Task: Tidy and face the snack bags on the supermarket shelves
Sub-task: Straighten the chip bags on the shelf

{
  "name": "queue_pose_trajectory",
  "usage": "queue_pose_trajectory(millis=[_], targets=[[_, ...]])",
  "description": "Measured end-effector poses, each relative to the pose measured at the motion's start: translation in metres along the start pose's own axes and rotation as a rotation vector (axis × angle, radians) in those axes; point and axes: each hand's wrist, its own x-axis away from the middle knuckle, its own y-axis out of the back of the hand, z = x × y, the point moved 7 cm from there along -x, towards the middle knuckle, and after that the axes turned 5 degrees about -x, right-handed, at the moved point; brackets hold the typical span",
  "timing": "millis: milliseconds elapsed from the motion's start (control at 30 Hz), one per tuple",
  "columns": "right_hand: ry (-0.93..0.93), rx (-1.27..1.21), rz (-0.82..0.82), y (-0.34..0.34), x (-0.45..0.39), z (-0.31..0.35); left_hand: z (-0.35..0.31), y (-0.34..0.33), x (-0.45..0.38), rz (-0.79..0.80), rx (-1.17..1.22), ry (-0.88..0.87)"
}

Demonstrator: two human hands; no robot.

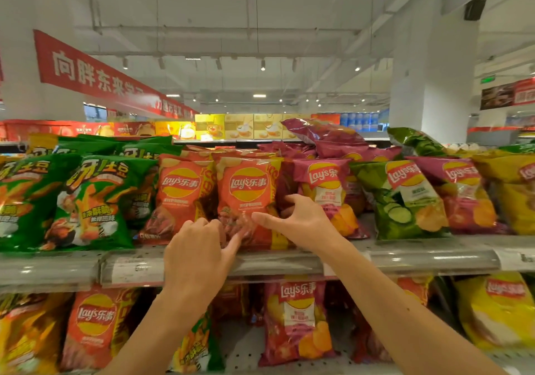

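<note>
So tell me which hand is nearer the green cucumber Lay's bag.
Right. The right hand is on the red bag's right edge, nearer the cucumber bag; the left hand is farther left.

snack bags (245, 198) stand in a row on the upper shelf (434, 259); more bags (295, 316) below it.

The left hand (199, 254) hides the red bag's (246, 198) lower corner; the price label (136, 270) is blurred.

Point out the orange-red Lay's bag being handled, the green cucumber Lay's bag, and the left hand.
orange-red Lay's bag (248, 185): head view, on its logo.
green cucumber Lay's bag (401, 201): head view, front panel.
left hand (199, 251): head view, back of hand.
</note>
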Motion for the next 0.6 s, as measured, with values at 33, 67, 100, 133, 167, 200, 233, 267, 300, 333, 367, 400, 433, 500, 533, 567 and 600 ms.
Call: queue_pose_trajectory(millis=[33,67,100,133,167,200,233,267,300,333,367,400,433,500,533,567,600], targets=[[0.035,-0.037,-0.03,0.013,0.007,-0.003,-0.011,0.004,0.0,-0.03,0.004,0.001],[0.064,-0.072,-0.067,0.028,0.013,-0.008,-0.025,0.009,0.001,-0.064,0.042,-0.011],[0.093,-0.103,-0.109,0.044,0.019,-0.015,-0.041,0.012,0.003,-0.091,0.109,-0.025],[0.119,-0.132,-0.151,0.061,0.024,-0.023,-0.059,0.014,0.006,-0.103,0.191,-0.036],[0.137,-0.162,-0.19,0.079,0.029,-0.033,-0.079,0.014,0.009,-0.097,0.275,-0.045],[0.142,-0.193,-0.229,0.098,0.034,-0.045,-0.1,0.011,0.011,-0.077,0.355,-0.053],[0.14,-0.213,-0.267,0.118,0.038,-0.058,-0.123,0.006,0.013,-0.047,0.429,-0.06],[0.138,-0.216,-0.306,0.139,0.042,-0.071,-0.146,0.001,0.015,-0.016,0.5,-0.063],[0.137,-0.206,-0.345,0.161,0.046,-0.084,-0.169,-0.005,0.015,0.01,0.563,-0.06],[0.139,-0.194,-0.384,0.183,0.05,-0.099,-0.192,-0.01,0.015,0.03,0.613,-0.055],[0.144,-0.184,-0.425,0.206,0.053,-0.112,-0.215,-0.015,0.015,0.048,0.642,-0.053],[0.146,-0.174,-0.472,0.228,0.056,-0.127,-0.236,-0.021,0.015,0.072,0.654,-0.052],[0.14,-0.154,-0.523,0.251,0.059,-0.141,-0.256,-0.029,0.013,0.113,0.656,-0.044],[0.1,-0.094,-0.611,0.291,0.059,-0.171,-0.289,-0.047,0.009,0.266,0.66,0.004],[0.067,-0.058,-0.626,0.306,0.056,-0.185,-0.301,-0.057,0.006,0.362,0.664,0.045],[0.022,-0.012,-0.612,0.319,0.05,-0.199,-0.31,-0.065,0.004,0.451,0.675,0.098],[-0.031,0.038,-0.572,0.328,0.043,-0.211,-0.317,-0.073,0.001,0.523,0.693,0.157]])
